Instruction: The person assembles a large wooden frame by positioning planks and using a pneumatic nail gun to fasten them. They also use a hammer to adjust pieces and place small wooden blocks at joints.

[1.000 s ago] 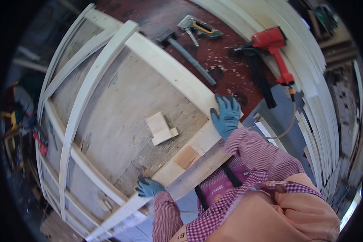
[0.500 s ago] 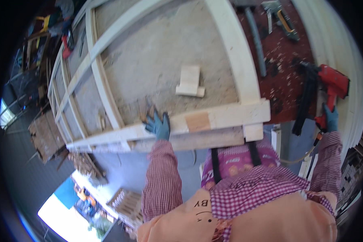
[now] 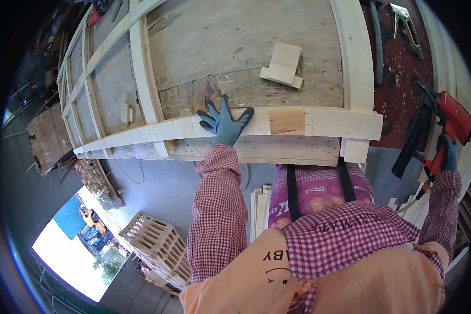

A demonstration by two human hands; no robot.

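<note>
Splaying my left hand (image 3: 228,129) across the twelve-o'clock rail (image 3: 337,124), seemingly steadying it, I'm gripping the three-o'clock nail gun (image 3: 455,118) in my right hand (image 3: 449,154).

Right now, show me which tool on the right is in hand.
The red nail gun: the right hand grips it; the hammer and manual stapler lie untouched.

I am in a woodworking shop: before me a pale timber frame (image 3: 340,124) lies on a worn wooden counter (image 3: 230,39), with a red nail gun (image 3: 456,119) and a hand stapler (image 3: 414,39) to my right. Long pale strips (image 3: 450,60) lie beside them, slatted wooden racks (image 3: 154,242) stand to my left, and a bright doorway (image 3: 60,254) gives onto a yellow machine (image 3: 95,222) outside.
</note>
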